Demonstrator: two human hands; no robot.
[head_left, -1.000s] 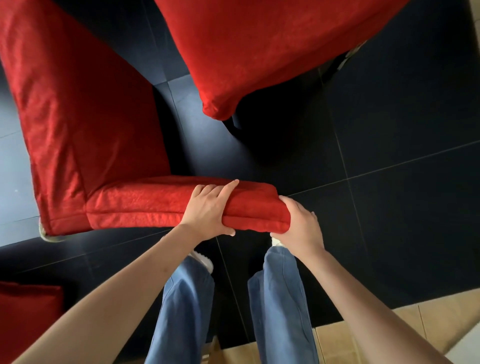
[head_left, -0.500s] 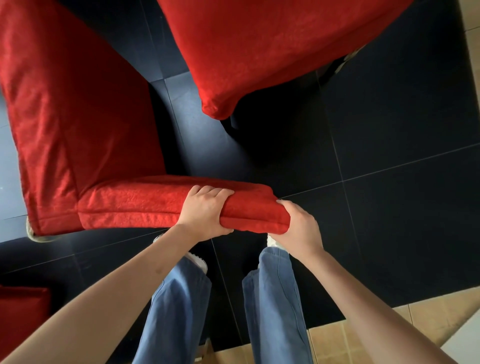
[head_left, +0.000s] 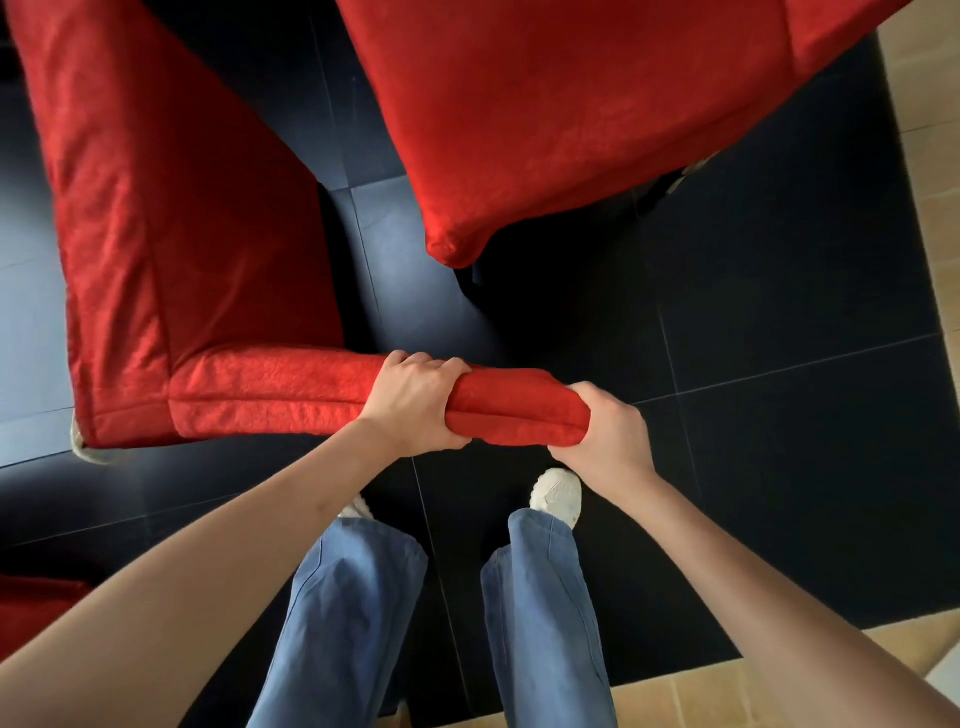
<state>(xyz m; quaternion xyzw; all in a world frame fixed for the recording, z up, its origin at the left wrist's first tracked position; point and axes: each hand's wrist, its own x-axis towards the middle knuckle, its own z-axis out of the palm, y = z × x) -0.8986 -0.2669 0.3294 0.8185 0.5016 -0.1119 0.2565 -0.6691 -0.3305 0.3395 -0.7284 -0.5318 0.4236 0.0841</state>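
A red fabric-covered chair (head_left: 171, 228) stands on the dark floor at the left, seen from above, with its padded backrest (head_left: 270, 397) running across the middle of the view. My left hand (head_left: 415, 402) grips the top of the backrest, fingers curled over its far side. My right hand (head_left: 605, 431) grips the backrest's right end, thumb on top. Both arms reach forward from the bottom of the view.
A second red chair (head_left: 561, 104) stands close behind, at the top right. Part of a third red seat (head_left: 31, 608) shows at the bottom left. Black floor tiles (head_left: 779, 415) meet tan tiles (head_left: 924, 182) along the right and bottom edges. My legs in blue jeans (head_left: 545, 613) stand directly behind the backrest.
My left hand's fingers have curled tighter over the backrest. My right hand has closed round its end. My feet have stepped back slightly from the chair.
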